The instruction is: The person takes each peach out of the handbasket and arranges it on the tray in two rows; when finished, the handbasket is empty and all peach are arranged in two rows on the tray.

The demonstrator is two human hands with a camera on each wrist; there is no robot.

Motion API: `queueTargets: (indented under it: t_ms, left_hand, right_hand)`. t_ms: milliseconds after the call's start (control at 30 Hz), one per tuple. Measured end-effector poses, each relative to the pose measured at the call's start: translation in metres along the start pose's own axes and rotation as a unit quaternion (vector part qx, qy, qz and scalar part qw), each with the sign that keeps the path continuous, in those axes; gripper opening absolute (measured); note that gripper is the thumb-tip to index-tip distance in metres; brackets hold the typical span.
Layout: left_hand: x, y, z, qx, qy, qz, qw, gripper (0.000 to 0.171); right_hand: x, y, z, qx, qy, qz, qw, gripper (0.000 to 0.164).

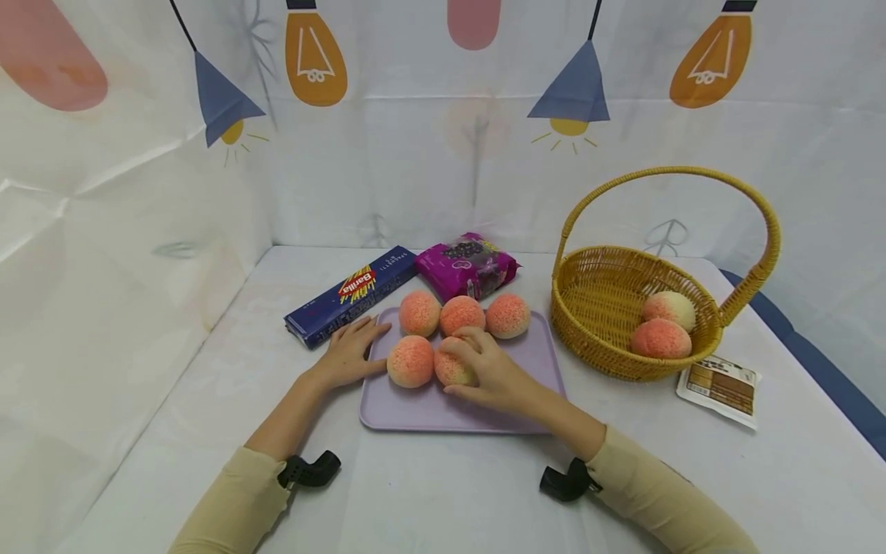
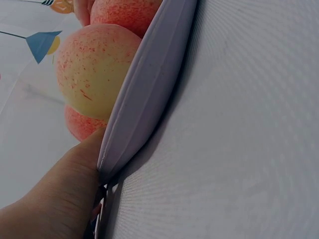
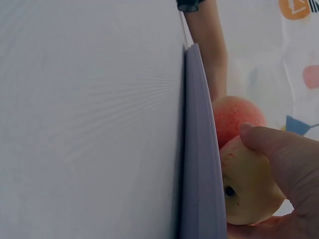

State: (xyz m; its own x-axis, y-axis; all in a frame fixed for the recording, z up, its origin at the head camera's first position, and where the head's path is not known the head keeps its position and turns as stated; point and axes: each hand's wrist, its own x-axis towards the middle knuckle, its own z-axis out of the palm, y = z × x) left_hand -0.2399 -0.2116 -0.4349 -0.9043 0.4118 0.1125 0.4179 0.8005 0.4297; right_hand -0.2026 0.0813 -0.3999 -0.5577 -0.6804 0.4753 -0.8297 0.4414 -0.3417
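Note:
Several round pink-and-yellow peaches (image 1: 411,361) sit in two rows on a lilac tray (image 1: 415,415). My right hand (image 1: 493,375) grips the front-row peach (image 3: 251,186) on the right, thumb on the near side and fingers over its far side. That peach touches its left neighbour and appears to rest on the tray. At the tray's left edge lies my left hand (image 1: 348,355), its fingers spread and fairly straight across the rim. The left thumb (image 2: 75,174) points at the front-left peach; whether they touch I cannot tell.
A blue spaghetti box (image 1: 353,296) lies behind my left hand, beside a purple packet (image 1: 467,265) beyond the tray. On the right stands a wicker basket (image 1: 588,346) with a tall handle, holding two peaches (image 1: 662,339). A brown-and-white packet (image 1: 721,388) lies by its base.

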Motion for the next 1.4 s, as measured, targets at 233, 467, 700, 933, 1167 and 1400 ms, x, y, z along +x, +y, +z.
queueTargets:
  t_ms: [233,467,700,933,1167,1400]
  left_hand:
    - [0.000,0.000,-0.001,-0.003,-0.001,0.001,1.0000,0.075]
    - [0.001,-0.002,0.001,-0.006,0.001,0.003,1.0000,0.074]
    - [0.000,-0.002,-0.001,-0.001,-0.001,0.004,1.0000,0.075]
    - [-0.001,-0.001,-0.004,-0.004,0.003,0.007,1.0000,0.076]
    - [0.000,-0.001,-0.003,-0.001,-0.001,0.007,1.0000,0.076]
    - [0.000,-0.001,-0.002,-0.007,-0.008,0.000,0.9999,0.076]
  right_hand:
    - [0.004,0.000,0.002,-0.001,-0.001,-0.028,1.000,0.056]
    - [0.004,-0.001,-0.006,-0.034,-0.026,-0.008,0.999,0.058]
    - [0.002,-0.002,-0.012,-0.016,-0.064,0.023,0.998,0.061]
    - [0.003,0.000,-0.007,0.021,-0.065,0.053,0.996,0.069]
    - [0.001,0.002,-0.009,-0.013,-0.052,0.050,0.997,0.074]
    - [0.003,0.001,-0.014,-0.035,-0.050,0.027,0.998,0.066]
